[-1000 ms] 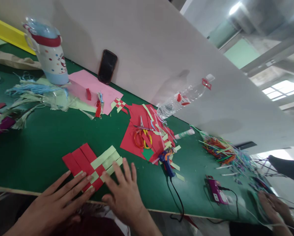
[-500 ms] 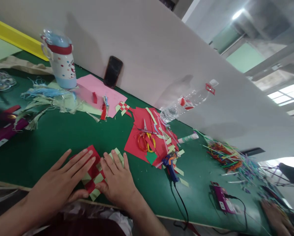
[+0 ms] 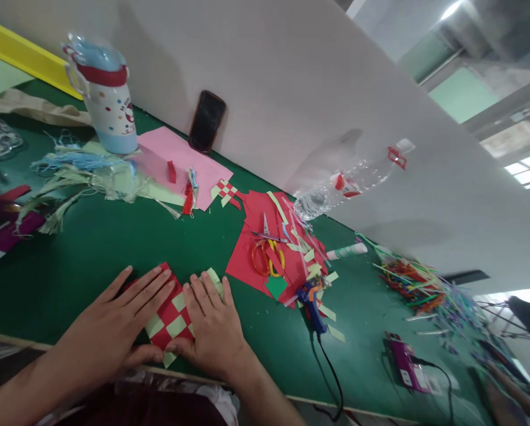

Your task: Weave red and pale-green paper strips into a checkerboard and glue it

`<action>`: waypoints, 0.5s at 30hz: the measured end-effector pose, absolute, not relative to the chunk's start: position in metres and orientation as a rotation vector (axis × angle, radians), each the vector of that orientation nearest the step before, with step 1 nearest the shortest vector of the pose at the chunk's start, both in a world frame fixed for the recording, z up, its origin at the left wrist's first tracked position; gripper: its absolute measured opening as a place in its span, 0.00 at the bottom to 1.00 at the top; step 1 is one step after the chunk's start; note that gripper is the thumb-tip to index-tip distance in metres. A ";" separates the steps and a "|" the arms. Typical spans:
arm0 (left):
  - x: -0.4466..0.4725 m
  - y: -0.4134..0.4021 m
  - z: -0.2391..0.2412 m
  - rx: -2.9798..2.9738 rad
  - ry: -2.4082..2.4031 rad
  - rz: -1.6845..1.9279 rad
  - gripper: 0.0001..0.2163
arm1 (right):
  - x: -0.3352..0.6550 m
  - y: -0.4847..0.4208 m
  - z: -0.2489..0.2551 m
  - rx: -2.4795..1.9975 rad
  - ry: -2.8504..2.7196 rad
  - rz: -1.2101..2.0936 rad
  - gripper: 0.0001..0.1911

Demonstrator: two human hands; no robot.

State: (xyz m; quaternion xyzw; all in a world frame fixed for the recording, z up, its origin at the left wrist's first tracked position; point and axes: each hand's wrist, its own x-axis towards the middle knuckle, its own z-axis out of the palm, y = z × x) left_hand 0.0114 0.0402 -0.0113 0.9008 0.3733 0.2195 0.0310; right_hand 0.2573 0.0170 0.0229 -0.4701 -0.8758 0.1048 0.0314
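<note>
A red and pale green woven paper piece (image 3: 175, 326) lies on the green table near its front edge, its squares forming a checkerboard. My left hand (image 3: 120, 313) rests flat over its left part, fingers stretched out and pointing up to the right. Over the right part lies my right hand (image 3: 214, 325), also flat, with its fingers extended and a pale green strip end showing past them. Both thumbs are at the lower edge of the weave. What lies under the palms is hidden.
Scissors (image 3: 268, 260) lie on red paper (image 3: 241, 254) with scattered strips. A blue glue gun (image 3: 313, 310) with a cord is to the right. Behind stand a bottle (image 3: 327, 196), a phone (image 3: 207, 121) and a flask (image 3: 109, 106). Another person's hand (image 3: 509, 384) shows at far right.
My hands have stayed flat on the woven paper, the right one shifted slightly. More of the checkerboard shows between them. The view has turned a little.
</note>
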 end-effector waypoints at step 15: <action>0.012 0.045 -0.004 2.832 1.098 0.741 0.52 | 0.272 0.004 0.039 -1.477 -2.682 0.204 0.44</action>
